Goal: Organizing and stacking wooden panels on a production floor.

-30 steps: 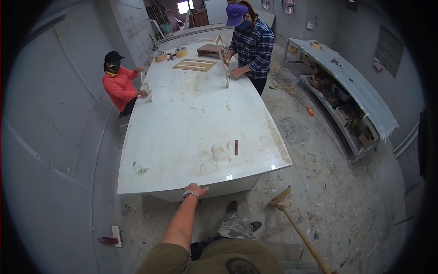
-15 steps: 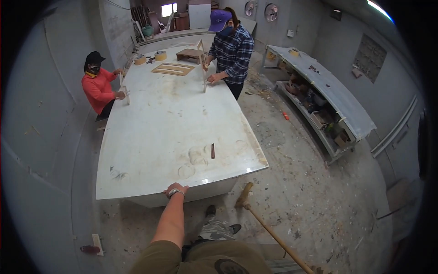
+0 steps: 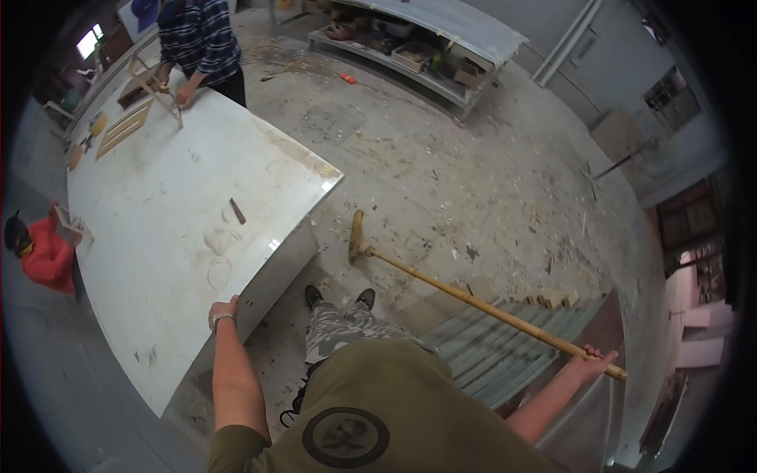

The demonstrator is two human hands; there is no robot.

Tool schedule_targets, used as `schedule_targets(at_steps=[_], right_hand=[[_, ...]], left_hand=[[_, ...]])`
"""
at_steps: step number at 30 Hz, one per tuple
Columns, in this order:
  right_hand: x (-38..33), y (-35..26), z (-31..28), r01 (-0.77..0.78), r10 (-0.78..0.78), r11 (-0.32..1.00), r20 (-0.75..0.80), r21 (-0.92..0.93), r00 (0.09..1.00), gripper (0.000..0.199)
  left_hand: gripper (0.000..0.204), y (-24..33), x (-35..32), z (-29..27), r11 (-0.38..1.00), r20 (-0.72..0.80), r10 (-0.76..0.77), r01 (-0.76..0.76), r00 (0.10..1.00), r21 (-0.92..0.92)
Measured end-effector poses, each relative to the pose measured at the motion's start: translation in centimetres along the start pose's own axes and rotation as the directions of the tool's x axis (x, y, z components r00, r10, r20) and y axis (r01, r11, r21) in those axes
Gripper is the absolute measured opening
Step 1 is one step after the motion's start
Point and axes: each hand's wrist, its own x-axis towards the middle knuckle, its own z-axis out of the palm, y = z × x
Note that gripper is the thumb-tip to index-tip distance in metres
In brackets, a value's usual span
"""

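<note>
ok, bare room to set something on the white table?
Mid white table, between the dark red stick and slatted panel; also between the left hand and person in red. Crowded: far end, with tape roll, panel, and plaid-shirted person's frame.

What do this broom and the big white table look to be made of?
The broom handle looks like bamboo, slightly glossy: yellowish, with ring-like joints. The broom head may be plant fibre, being tan and matte. The tabletop seems smooth laminate or painted board; it's white, stained, with glints along its edge.
</note>
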Motion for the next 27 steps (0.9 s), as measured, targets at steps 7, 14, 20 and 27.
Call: schedule_targets(at_steps=[7,14,20,27], right_hand=[[0.6,0.9,-1.3,-0.038,0.037,0.999,-0.061,0.0,0.997,0.059],[-2.0,3.0,-0.3,0.161,-0.206,0.952,-0.157,-0.261,0.966,0.048],[-4.0,5.4,0.5,0.318,-0.353,0.9,-0.069,-0.298,0.933,0.031],[-2.2,4.5,-0.4,0.298,-0.323,0.926,-0.078,-0.234,0.943,0.024]], left_hand=[[0.076,-2.5,4.9,2.2,0.999,-0.014,0.035,-0.034,0.999,0.02],[0.098,-3.0,11.0,6.6,0.995,0.019,0.019,-0.021,1.0,0.101],[0.095,25.0,3.2,4.9,0.88,0.089,0.47,-0.474,0.878,0.029],[0.09,34.6,1.3,-0.6,0.773,0.091,0.632,-0.634,0.77,-0.008]])
